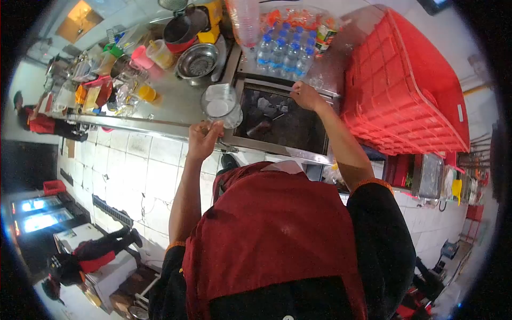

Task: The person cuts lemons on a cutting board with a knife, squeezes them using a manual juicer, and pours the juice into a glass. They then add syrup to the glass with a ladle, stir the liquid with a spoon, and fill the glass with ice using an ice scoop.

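Note:
My left hand (205,140) is closed at the near side of a clear pitcher (230,116), which has something whitish in it. The pitcher is over the left rim of a sunken steel bin (277,148) in the counter. Inside the bin lie pale chunks that look like ice (265,105) and a dark scoop-like tool (260,128). At the bin's back right edge is my right hand (308,97), its fingers pinched together; what they grip, if anything, is too small to make out.
Behind the bin stand several water bottles (285,53) and stacked plastic cups (244,24). A large red crate (394,90) is on the right. Left along the counter are a metal bowl (197,61), a pink cup (141,57) and clutter. Two people (45,118) work at left.

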Demonstrator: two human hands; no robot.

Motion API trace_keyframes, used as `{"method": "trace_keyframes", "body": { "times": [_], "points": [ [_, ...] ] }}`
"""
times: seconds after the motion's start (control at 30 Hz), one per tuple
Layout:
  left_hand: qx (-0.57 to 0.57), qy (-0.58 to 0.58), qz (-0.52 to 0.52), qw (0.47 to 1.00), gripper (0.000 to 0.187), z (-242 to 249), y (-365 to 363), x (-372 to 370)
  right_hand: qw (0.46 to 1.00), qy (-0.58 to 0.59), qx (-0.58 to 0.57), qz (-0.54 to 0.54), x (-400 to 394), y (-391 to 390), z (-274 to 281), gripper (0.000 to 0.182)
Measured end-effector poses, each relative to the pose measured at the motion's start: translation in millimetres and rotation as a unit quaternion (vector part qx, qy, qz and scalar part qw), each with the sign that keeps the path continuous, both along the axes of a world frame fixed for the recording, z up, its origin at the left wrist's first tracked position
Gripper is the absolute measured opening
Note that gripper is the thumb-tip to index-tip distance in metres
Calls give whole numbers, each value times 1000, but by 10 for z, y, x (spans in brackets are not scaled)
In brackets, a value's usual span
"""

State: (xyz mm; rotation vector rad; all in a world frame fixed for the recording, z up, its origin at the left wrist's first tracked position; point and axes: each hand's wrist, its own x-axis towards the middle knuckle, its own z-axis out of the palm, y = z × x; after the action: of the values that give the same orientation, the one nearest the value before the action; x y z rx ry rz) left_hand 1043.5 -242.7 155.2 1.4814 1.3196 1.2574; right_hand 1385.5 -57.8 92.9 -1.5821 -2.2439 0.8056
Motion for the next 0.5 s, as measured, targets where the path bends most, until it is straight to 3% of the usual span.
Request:
{"method": "trace_keyframes", "body": {
  "times": [0.03,0.07,0.13,0.2,0.23,0.3,0.33,0.4,0.43,0.5],
  "points": [
    [11,-31,-13,999,32,63,0,1,999,26,-17,-9,-80,-27,40,31],
    [23,72,14,997,30,158,-56,-27,988,133,-79,-17,-215,-68,59,28],
    [18,107,29,994,29,378,-13,-55,951,304,13,51,-633,-538,954,30],
    [3,147,29,989,29,333,-105,-25,949,251,98,161,-930,-850,1723,38],
    [0,150,30,988,29,296,-129,-9,949,253,95,162,-1050,-863,1785,38],
    [-43,144,7,989,33,295,-109,22,896,142,272,322,-1215,-790,1863,47],
    [-142,176,4,974,16,337,-120,19,896,143,272,321,-1249,-758,1866,47],
    [-153,204,-8,967,16,502,-159,33,910,64,163,376,-1305,-691,1876,53],
    [-166,231,-19,959,16,548,-182,43,910,64,161,377,-1328,-697,1907,53],
    [-156,224,-36,961,17,499,-179,30,923,-59,81,372,-1366,-701,2085,56]
  ]
}}
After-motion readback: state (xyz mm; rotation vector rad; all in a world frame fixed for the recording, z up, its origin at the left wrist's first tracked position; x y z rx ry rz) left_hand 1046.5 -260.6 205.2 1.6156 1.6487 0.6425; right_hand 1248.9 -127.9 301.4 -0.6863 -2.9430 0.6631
